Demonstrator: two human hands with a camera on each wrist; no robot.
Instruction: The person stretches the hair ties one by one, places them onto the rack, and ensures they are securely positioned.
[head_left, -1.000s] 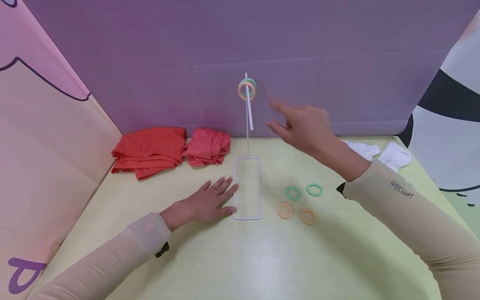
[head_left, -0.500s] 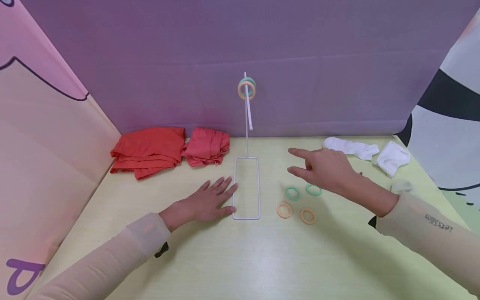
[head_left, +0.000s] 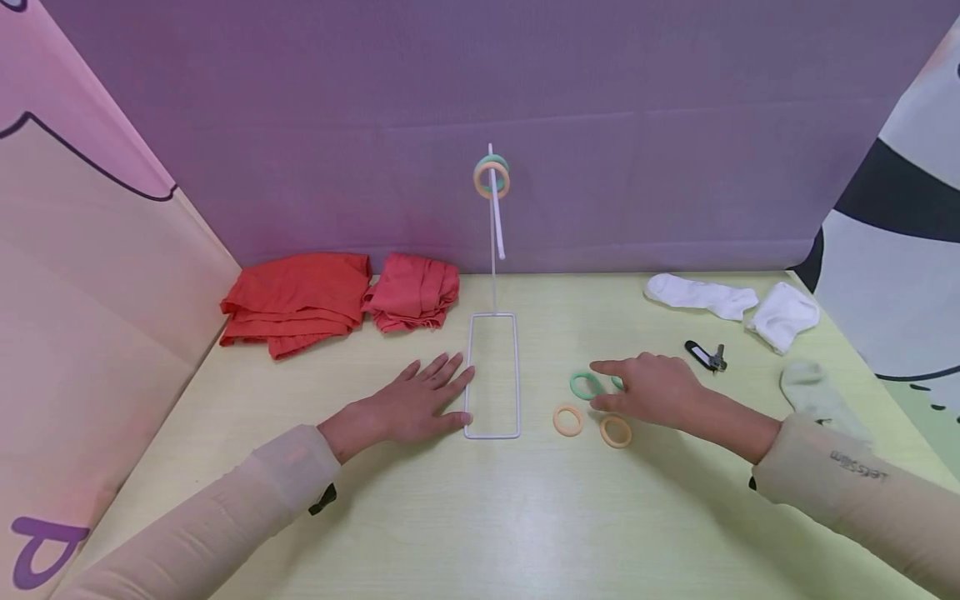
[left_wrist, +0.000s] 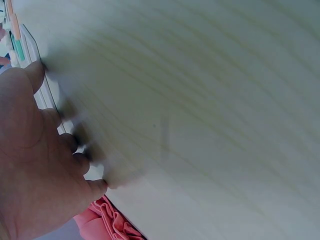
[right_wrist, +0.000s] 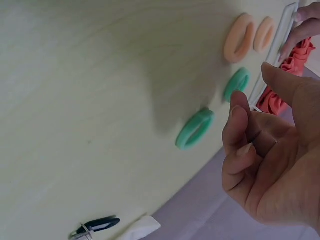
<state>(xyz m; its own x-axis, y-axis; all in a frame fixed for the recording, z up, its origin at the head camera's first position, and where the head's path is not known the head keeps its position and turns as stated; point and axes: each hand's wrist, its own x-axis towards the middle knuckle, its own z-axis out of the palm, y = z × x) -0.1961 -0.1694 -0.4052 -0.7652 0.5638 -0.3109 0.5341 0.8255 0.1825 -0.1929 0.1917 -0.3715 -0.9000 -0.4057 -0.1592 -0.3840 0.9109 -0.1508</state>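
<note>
Head view shows the right hand (head_left: pixel 648 390) low over four loose rings on the table (head_left: pixel 480 517), its forefinger stretched toward the near green ring (head_left: pixel 586 385) and its other fingers loosely curled over the far green ring (head_left: pixel 617 382), which it mostly hides; it grips nothing, and in the right wrist view the fingertips (right_wrist: pixel 239 112) sit just above that ring (right_wrist: pixel 195 129) without touching. The left hand (head_left: pixel 416 407) lies flat with straight fingers, pressing the left edge of the wire stand's base (head_left: pixel 492 376). Judged from this, the step in hand is picking one ring. It would go best with thumb and forefinger closing across the band of a single ring, lifting straight up so the neighbours are not dragged, while the left hand keeps the light base pinned so the tall rod (head_left: pixel 492 242) does not sway. The rings are small, soft-looking loops: two green ones farther back, two orange ones (head_left: pixel 569 420) (head_left: pixel 616 431) nearer, all apart from each other, just right of the base. Two more, green behind orange, hang on the peg (head_left: pixel 492 177) at the rod's top.
</note>
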